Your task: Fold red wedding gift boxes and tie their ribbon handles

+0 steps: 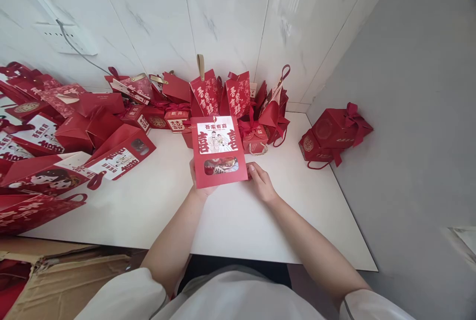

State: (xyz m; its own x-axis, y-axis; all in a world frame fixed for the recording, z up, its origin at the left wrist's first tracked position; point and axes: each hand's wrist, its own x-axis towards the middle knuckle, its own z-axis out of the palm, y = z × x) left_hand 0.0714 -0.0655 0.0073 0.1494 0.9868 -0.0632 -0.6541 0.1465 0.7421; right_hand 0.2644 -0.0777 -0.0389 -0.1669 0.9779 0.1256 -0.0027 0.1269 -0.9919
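- Where my view starts, at the lower left, I have an open cardboard box [69, 285] below the edge of the white surface [141, 211], with red material inside it.
- Above that, a heap of red gift boxes [89, 132] spreads over the left part of the surface, many tilted or lying on their sides; some carry printed figures, some have handles or ribbons.
- On the tiled wall [159, 13] behind the heap I see a socket plate [59, 38] with a grey cable [76, 48] running down to the right.
- Along the foot of that wall, a row of red boxes [205, 94] continues to the right, several standing upright with looped handles.
- At centre, my left hand [204, 191] has its grip clamped on the lower left part of the windowed box [220, 179], partly hidden behind it.
- The windowed box is in front of the row, its front facing me: red, with a couple printed on a white panel and a clear window underneath.
- My right hand [263, 184] has its grip closed on the box's lower right side, thumb and fingers together there.
- Well apart on the right, by the grey wall [401, 112], a pair of red boxes [329, 132] with a ribbon bow [357, 124] rests on the surface.
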